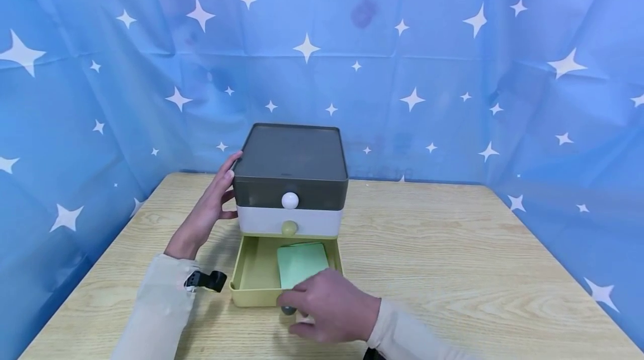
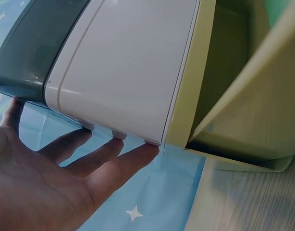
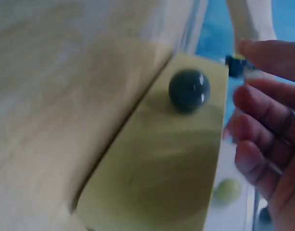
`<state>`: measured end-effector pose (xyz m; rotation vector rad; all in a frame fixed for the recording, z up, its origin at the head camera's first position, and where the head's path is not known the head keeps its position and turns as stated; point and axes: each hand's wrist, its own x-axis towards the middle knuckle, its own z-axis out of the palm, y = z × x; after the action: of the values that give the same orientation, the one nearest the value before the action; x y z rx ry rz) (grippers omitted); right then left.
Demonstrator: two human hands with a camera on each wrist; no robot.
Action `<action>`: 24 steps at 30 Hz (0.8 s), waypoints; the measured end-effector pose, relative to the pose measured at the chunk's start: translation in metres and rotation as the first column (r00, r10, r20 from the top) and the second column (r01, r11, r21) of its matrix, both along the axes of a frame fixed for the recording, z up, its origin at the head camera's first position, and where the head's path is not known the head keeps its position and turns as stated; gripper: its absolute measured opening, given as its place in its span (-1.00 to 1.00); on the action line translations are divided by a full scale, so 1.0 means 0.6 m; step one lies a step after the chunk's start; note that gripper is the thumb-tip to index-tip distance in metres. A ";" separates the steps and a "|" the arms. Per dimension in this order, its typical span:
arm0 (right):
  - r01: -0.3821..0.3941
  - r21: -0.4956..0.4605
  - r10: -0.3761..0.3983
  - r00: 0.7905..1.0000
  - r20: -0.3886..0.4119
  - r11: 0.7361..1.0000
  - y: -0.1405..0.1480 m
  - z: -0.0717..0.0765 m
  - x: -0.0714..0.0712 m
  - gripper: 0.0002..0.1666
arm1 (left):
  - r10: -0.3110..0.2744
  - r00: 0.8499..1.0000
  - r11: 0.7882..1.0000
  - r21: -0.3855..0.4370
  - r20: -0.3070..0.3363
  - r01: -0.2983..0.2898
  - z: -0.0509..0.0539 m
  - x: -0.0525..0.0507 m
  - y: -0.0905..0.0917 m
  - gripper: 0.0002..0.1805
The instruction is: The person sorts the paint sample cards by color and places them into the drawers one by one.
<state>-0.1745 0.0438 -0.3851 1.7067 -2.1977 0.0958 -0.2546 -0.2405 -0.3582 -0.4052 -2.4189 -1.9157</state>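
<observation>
A small desktop drawer unit (image 1: 294, 153) has a dark grey top tier, a white middle tier and an olive-yellow bottom drawer (image 1: 256, 297), which is pulled out. Inside that drawer lies a stack of light green paper squares (image 1: 301, 264). My left hand (image 1: 208, 209) steadies the unit's left side, its extended fingertips touching the wall in the left wrist view. Close to the drawer's dark round knob (image 3: 189, 90) is my right hand (image 1: 329, 307). In the right wrist view its fingers are loosely bent, apart from the knob, and hold nothing.
The unit stands on a light wood-grain table (image 1: 453, 259). Behind it hangs a blue curtain (image 1: 362, 80) with white stars. A white knob (image 1: 289, 200) and an olive knob (image 1: 289, 228) stick out from the upper tiers.
</observation>
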 end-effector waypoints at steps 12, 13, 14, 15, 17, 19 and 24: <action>0.111 0.109 -0.090 0.980 -0.177 0.988 -0.019 -0.038 0.014 -0.74 | -0.004 1.000 1.000 0.009 0.006 0.004 0.001 0.000 0.000 -0.41; 0.115 0.084 -0.097 0.975 -0.199 0.990 -0.020 -0.040 0.012 -0.73 | -0.005 1.000 1.000 0.011 0.005 0.005 0.001 0.000 0.000 -0.41; 0.123 0.061 -0.107 0.970 -0.220 0.991 -0.020 -0.041 0.011 -0.72 | -0.006 1.000 1.000 0.013 0.004 0.006 0.002 0.000 0.000 -0.41; 0.131 0.041 -0.118 0.966 -0.230 0.991 -0.020 -0.042 0.009 -0.71 | -0.007 1.000 1.000 0.013 0.003 0.007 0.002 -0.001 0.000 -0.41; 0.148 0.010 -0.141 0.959 -0.245 0.989 -0.020 -0.043 0.004 -0.71 | -0.008 1.000 1.000 0.014 0.001 0.008 0.001 -0.001 0.001 -0.41; 0.162 -0.006 -0.159 0.957 -0.241 0.987 -0.021 -0.043 -0.002 -0.72 | -0.008 1.000 1.000 0.014 0.002 0.008 0.001 -0.001 0.001 -0.41; 0.212 -0.004 -0.207 0.950 -0.233 0.977 -0.028 -0.045 -0.021 -0.73 | 0.001 1.000 1.000 0.003 0.006 -0.001 0.000 0.000 0.003 -0.42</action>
<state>-0.1871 0.0271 -0.4119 1.4035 -2.1914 -0.1730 -0.2549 -0.2389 -0.3580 -0.3991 -2.4192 -1.9226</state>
